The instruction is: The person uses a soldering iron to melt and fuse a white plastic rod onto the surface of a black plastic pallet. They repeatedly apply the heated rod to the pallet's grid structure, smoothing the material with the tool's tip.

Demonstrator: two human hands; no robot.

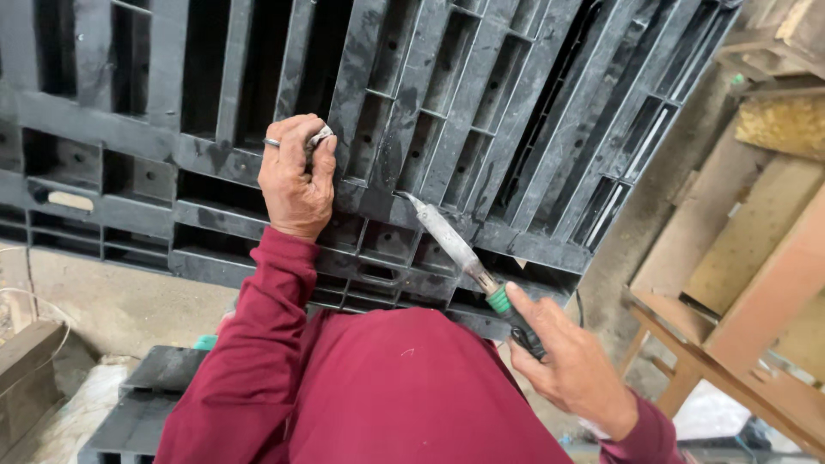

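A big black plastic pallet (447, 112) stands on edge in front of me, its ribs and open slots facing me. My left hand (295, 176), with a ring on one finger, grips a rib of the pallet and pinches a small grey piece against it. My right hand (571, 365) holds a soldering-iron-like tool (468, 258) by its black and green handle. The tool's long grey metal blade points up and left, its tip touching a pallet rib near the middle. Dark red sleeves cover both my arms.
A wooden frame with chipboard panels (739, 283) leans at the right. Another black pallet (146, 395) lies low at the left on the concrete floor (112, 301). A wooden block (26, 369) and a thin wire lie at the far left.
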